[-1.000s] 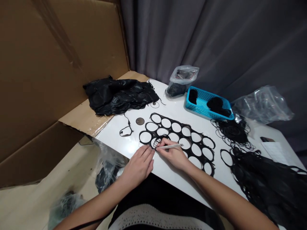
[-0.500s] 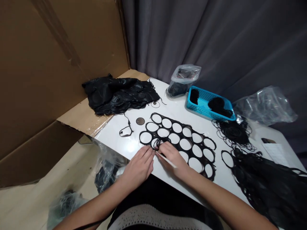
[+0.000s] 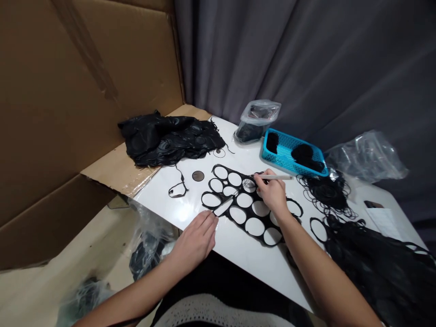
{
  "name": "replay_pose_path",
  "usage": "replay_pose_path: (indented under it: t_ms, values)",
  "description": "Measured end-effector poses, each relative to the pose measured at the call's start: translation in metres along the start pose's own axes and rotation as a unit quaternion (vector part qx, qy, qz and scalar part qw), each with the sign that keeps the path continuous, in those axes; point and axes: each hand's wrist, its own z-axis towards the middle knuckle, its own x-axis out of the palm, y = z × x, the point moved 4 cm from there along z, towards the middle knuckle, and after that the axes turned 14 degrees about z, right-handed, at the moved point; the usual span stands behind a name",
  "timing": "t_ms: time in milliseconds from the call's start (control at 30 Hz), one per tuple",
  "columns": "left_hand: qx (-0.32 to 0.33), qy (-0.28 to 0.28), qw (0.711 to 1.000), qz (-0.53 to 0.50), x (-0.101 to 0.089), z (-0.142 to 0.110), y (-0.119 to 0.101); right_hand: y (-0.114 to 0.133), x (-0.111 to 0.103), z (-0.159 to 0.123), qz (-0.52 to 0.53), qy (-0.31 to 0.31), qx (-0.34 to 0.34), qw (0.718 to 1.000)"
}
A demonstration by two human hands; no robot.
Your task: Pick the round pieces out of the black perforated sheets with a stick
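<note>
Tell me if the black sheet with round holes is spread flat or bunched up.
Spread flat: the black sheet lies open on the white table, tabletop showing through its round holes.

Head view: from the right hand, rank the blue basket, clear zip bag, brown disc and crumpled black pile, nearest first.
1. Blue plastic basket: ahead of the right hand, just beyond it.
2. Clear zip bag and round brown disc, too close to call: bag at the far table edge, disc to the left.
3. Crumpled black pile: farthest, far left.
</note>
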Motion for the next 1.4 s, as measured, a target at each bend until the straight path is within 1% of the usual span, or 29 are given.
replay_pose_path:
  t_ms: [67,133,167,200,233,267,333,367,400,467,533,600,633,667,700,733,800,867,900,1000,1100,1267,1333,1400]
  values:
    - [-0.001,-0.003,1.0,0.002,0.0,-0.001,0.0,-0.007,-0.001,0.006,0.015,-0.037,0.024,0.999]
    - [-0.006,-0.004,1.0,0.0,0.0,-0.002,-0.001,-0.017,-0.002,0.012,0.068,-0.072,0.056,0.994]
    - [-0.01,-0.002,1.0,-0.003,-0.001,-0.003,-0.001,-0.021,0.0,0.015,0.116,-0.073,0.08,0.987]
    - [-0.014,0.0,1.0,-0.009,-0.003,-0.004,-0.001,-0.024,0.004,0.016,0.177,-0.057,0.109,0.977]
    - [-0.02,0.002,1.0,-0.018,-0.005,-0.004,0.0,-0.026,0.01,0.015,0.242,-0.027,0.139,0.96]
    - [-0.025,0.002,0.999,-0.029,-0.007,-0.005,0.0,-0.025,0.017,0.013,0.305,0.013,0.17,0.937]
    - [-0.041,-0.004,0.998,-0.044,-0.013,-0.005,0.002,-0.019,0.034,0.004,0.404,0.094,0.234,0.879]
    - [-0.053,-0.013,0.998,-0.044,-0.015,-0.005,0.005,-0.016,0.042,-0.001,0.439,0.123,0.268,0.849]
    - [-0.068,-0.023,0.997,-0.036,-0.017,-0.004,0.008,-0.012,0.049,-0.007,0.466,0.141,0.298,0.821]
    - [-0.099,-0.033,0.995,-0.007,-0.019,-0.003,0.015,-0.006,0.061,-0.015,0.513,0.15,0.338,0.775]
    - [-0.104,-0.023,0.994,0.012,-0.016,0.0,0.022,0.002,0.07,-0.022,0.552,0.156,0.345,0.743]
    - [-0.088,0.0,0.996,0.014,-0.012,0.002,0.026,0.012,0.078,-0.028,0.571,0.185,0.329,0.729]
    - [-0.081,0.01,0.997,0.016,-0.011,0.002,0.027,0.017,0.082,-0.032,0.568,0.211,0.319,0.729]
    - [-0.078,0.016,0.997,0.021,-0.011,0.002,0.028,0.022,0.085,-0.037,0.556,0.239,0.306,0.735]
    - [-0.081,0.018,0.996,0.029,-0.011,0.002,0.029,0.027,0.088,-0.043,0.535,0.267,0.288,0.748]
    - [-0.085,0.018,0.996,0.037,-0.012,0.001,0.03,0.031,0.091,-0.048,0.506,0.293,0.266,0.766]
    - [-0.092,0.016,0.995,0.04,-0.013,-0.001,0.03,0.036,0.095,-0.058,0.433,0.332,0.208,0.812]
    - [-0.092,0.017,0.995,0.032,-0.012,-0.004,0.029,0.04,0.098,-0.066,0.359,0.352,0.145,0.852]
    - [-0.089,0.019,0.995,0.028,-0.011,-0.005,0.029,0.04,0.099,-0.069,0.327,0.358,0.117,0.867]
    - [-0.083,0.027,0.996,0.025,-0.007,-0.008,0.028,0.042,0.101,-0.075,0.254,0.358,0.053,0.897]
    - [-0.082,0.029,0.996,0.025,-0.005,-0.008,0.028,0.044,0.101,-0.077,0.209,0.351,0.011,0.913]
    - [-0.081,0.019,0.996,0.015,-0.006,-0.007,0.028,0.049,0.097,-0.078,0.168,0.348,-0.05,0.921]
    - [-0.081,0.02,0.996,0.012,-0.005,-0.008,0.028,0.051,0.095,-0.081,0.145,0.35,-0.09,0.921]
    - [-0.079,0.018,0.997,0.011,-0.004,-0.009,0.028,0.054,0.094,-0.087,0.108,0.355,-0.148,0.917]
